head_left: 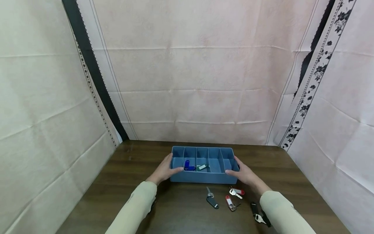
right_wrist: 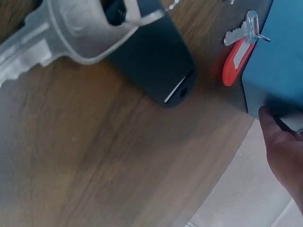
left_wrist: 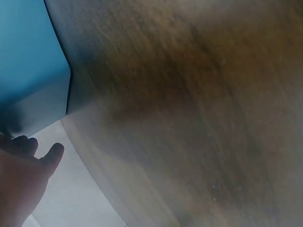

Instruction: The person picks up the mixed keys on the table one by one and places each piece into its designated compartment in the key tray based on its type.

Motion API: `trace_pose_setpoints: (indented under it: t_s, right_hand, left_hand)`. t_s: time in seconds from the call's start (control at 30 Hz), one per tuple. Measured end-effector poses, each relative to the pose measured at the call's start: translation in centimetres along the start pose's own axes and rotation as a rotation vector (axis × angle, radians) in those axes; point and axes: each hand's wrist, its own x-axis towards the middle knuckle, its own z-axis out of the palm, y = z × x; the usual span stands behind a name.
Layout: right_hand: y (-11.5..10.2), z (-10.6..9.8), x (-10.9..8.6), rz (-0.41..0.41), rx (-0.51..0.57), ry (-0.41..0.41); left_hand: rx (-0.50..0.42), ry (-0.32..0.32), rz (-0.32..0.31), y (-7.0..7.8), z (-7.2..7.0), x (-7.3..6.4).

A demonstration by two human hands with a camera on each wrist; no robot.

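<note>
A blue divided box (head_left: 201, 177) stands toward the back of the wooden table, its compartments in a row. My left hand (head_left: 163, 169) grips its left end, thumb over the front rim and fingers along the side. At the opposite end my right hand (head_left: 246, 175) holds it likewise, its thumb at the front right corner. Blue key tags (head_left: 191, 168) lie in the second compartment from the left. The compartment beside it holds a green key tag (head_left: 201, 167). In the right wrist view, a fingertip of the right hand (right_wrist: 289, 151) touches the box's end wall (right_wrist: 274, 80).
In front of the box lie a dark grey key tag with a key (head_left: 212, 201) and red key tags (head_left: 229, 201) with keys. Black key tags (head_left: 254, 209) with a silver key (head_left: 259, 218) lie by the right forearm. Pale cloth (head_left: 201, 107) hangs behind the table.
</note>
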Motion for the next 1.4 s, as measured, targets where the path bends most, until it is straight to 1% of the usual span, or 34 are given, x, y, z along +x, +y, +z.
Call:
trace_pose_setpoints:
  t_s: [0.07, 0.23, 0.33, 0.47, 0.67, 0.83, 0.9, 0.97, 1.1, 1.2, 1.4]
  right_hand:
    - [0.2, -0.3, -0.1, -0.009, 0.002, 0.002]
    - [0.9, -1.5, -0.5, -0.070, -0.001, 0.015]
    - [1.6, -2.4, -0.9, -0.118, -0.007, 0.023]
    - [2.5, -3.6, -1.7, -0.156, -0.027, 0.047]
    - [4.3, -5.1, -3.4, -0.176, -0.080, 0.103]
    - [6.2, -5.5, -5.2, -0.181, -0.101, 0.108]
    - [6.7, -5.4, -6.0, -0.185, -0.106, 0.099]
    - [7.0, -5.3, -6.9, -0.171, -0.101, 0.089]
    - [7.1, -5.0, -8.6, -0.158, -0.087, 0.058]
    - [7.3, -4.7, -9.7, -0.186, -0.071, 0.015]
    - [7.9, -4.5, -11.1, -0.252, -0.041, -0.107]
  left_hand:
    - [-0.002, 0.001, -0.003, 0.1, 0.0, 0.1]
    - [0.003, -0.002, -0.006, 0.3, -0.1, 0.3]
    - [0.008, -0.007, -0.004, 0.3, -0.1, 0.3]
    - [0.009, -0.016, -0.013, 0.4, -0.2, 0.3]
    - [0.001, -0.024, -0.014, 0.8, -0.3, 0.2]
    - [-0.008, -0.029, -0.021, 0.8, -0.1, 0.2]
    - [-0.014, -0.027, -0.023, 0.6, -0.1, 0.2]
    - [-0.023, -0.026, -0.024, 0.5, -0.1, 0.3]
    - [-0.033, -0.022, -0.018, 0.4, -0.2, 0.3]
    - [-0.036, -0.026, -0.021, 0.4, -0.3, 0.2]
    - [-0.040, -0.041, -0.048, 0.4, -0.3, 0.1]
